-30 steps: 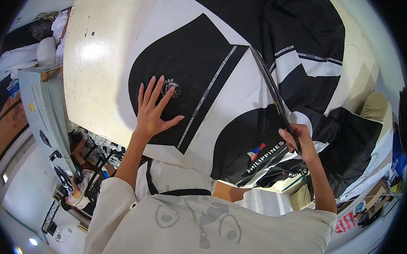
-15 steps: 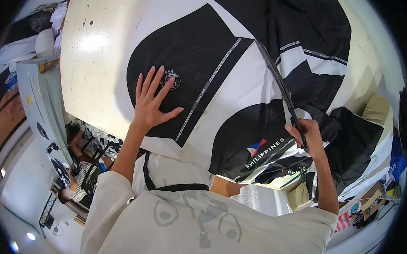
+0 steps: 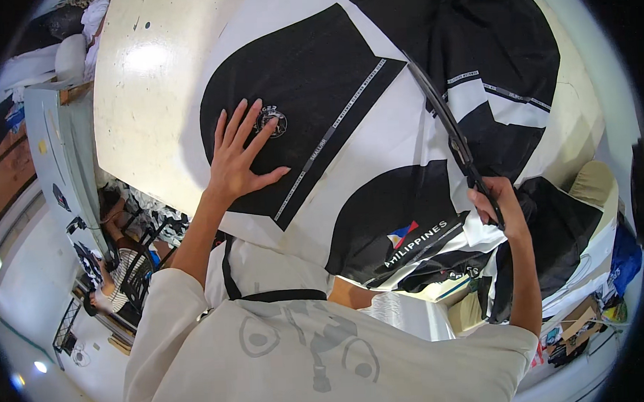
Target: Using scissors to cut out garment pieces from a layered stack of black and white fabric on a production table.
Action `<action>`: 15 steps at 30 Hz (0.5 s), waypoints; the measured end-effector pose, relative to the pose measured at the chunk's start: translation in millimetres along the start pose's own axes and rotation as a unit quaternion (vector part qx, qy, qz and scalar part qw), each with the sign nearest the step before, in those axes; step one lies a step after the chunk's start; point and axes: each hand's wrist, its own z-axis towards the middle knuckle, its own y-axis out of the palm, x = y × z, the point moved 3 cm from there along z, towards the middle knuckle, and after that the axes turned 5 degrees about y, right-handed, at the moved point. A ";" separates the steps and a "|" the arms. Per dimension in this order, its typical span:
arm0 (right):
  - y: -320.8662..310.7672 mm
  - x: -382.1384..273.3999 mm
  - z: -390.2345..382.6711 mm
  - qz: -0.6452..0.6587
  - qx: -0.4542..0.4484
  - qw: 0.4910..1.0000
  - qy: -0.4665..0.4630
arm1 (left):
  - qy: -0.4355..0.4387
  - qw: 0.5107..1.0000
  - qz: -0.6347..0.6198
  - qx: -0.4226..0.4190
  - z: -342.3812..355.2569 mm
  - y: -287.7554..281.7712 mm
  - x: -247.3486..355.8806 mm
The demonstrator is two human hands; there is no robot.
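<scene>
My left hand (image 3: 241,158) lies flat with fingers spread on a black sleeve-shaped panel (image 3: 309,79), which is printed on white fabric and has a round white emblem and a pale stripe. At the right, my right hand (image 3: 505,204) is closed around the handles of long dark scissors (image 3: 449,123). The scissors point up and left, with their tip at the panel's upper right corner. Below the blades lies another black printed panel (image 3: 369,206) with a small flag and white lettering. Whether the blades are parted is hard to see.
A larger black cloth piece (image 3: 501,21) spreads over the far right of the pale table (image 3: 136,130). Black fabric (image 3: 560,226) is heaped beyond my right forearm. At the left, a person in a striped top (image 3: 135,277) sits by a grey-blue table (image 3: 65,155).
My right hand has moved slightly right and away from me, swinging the scissors' handles with it while the tip stays near the panel corner. My left hand remains on the panel.
</scene>
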 end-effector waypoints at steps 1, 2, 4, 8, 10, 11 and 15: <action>-2.9 -6.5 1.7 -0.007 -0.002 1.000 0.004 | -0.001 1.000 -0.001 -0.003 -0.4 0.2 -0.4; -5.1 -8.4 3.9 -0.008 -0.003 1.000 0.003 | -0.001 1.000 -0.003 -0.005 -0.8 0.5 -0.9; -9.3 -10.6 7.2 -0.022 -0.002 1.000 -0.002 | -0.003 1.000 -0.001 -0.008 -1.3 0.3 -1.2; -9.4 -16.9 9.9 -0.033 0.000 0.999 0.009 | -0.003 1.000 -0.003 -0.007 -0.5 -0.1 -2.1; -11.2 -16.0 10.3 -0.055 0.014 0.998 0.015 | -0.004 1.000 -0.004 -0.007 -0.6 0.6 -1.8; -11.2 -16.8 11.0 -0.055 0.013 0.998 0.015 | -0.004 1.000 -0.005 -0.008 -0.7 0.5 -1.6; -10.0 -22.3 17.6 -0.030 0.005 1.000 -0.001 | -0.002 1.000 0.001 -0.009 -1.1 1.2 -1.6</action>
